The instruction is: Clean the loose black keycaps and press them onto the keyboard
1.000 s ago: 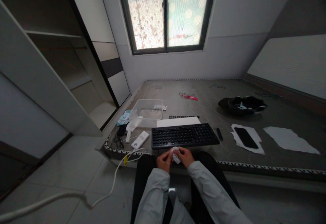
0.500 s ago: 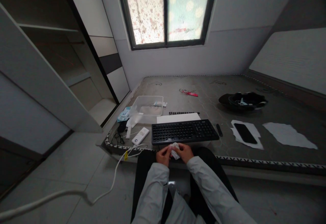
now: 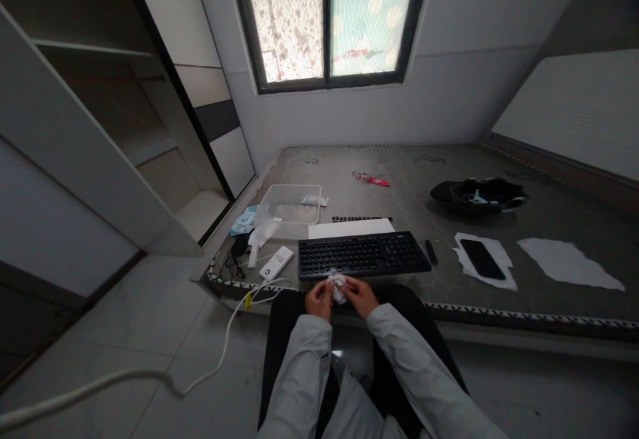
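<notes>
Between my knees, just in front of the black keyboard [image 3: 364,255], both hands hold a crumpled white tissue [image 3: 338,289]. My left hand [image 3: 320,299] is closed with its fingertips pinching the tissue's left side. On the right side, my right hand [image 3: 361,296] grips it between thumb and fingers. Whether something small is inside the tissue I cannot tell. Behind the keyboard lies a white sheet [image 3: 351,228], with a strip of black keys [image 3: 362,219] beyond it.
To the left are a clear plastic box [image 3: 289,212], a white power bank [image 3: 276,264], a blue packet [image 3: 243,221] and a white cable [image 3: 223,352]. A black cap [image 3: 476,197], a phone [image 3: 482,259] on paper and another paper sheet [image 3: 569,263] lie right. A red item [image 3: 372,179] lies farther back.
My fingers have shifted slightly on the tissue, and its crumpled shape looks different. Both hands stay in nearly the same place; the view has tilted a little.
</notes>
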A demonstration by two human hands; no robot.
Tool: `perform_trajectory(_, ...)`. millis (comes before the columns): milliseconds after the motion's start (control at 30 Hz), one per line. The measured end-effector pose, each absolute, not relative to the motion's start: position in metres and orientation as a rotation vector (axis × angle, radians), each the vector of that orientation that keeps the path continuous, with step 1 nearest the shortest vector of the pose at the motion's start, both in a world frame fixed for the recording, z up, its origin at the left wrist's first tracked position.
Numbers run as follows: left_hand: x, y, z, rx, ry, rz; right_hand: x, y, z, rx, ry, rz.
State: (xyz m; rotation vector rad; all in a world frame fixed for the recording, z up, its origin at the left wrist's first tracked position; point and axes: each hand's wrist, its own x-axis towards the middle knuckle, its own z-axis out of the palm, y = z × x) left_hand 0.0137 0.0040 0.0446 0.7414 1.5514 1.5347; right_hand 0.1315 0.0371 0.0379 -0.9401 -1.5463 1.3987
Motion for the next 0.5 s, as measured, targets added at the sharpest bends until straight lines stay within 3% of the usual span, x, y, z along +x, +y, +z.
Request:
perform_trajectory(267, 0.014, 0.003, 0.050, 0.762, 1.518, 1.602, 0.130, 0.031, 0.044, -0.904, -1.605, 1.407)
perform_trajectory(500, 0.012, 0.003, 0.044, 0.747, 1.561, 1.533, 0.132, 0.032, 0.047, -1.045, -1.600, 1.220)
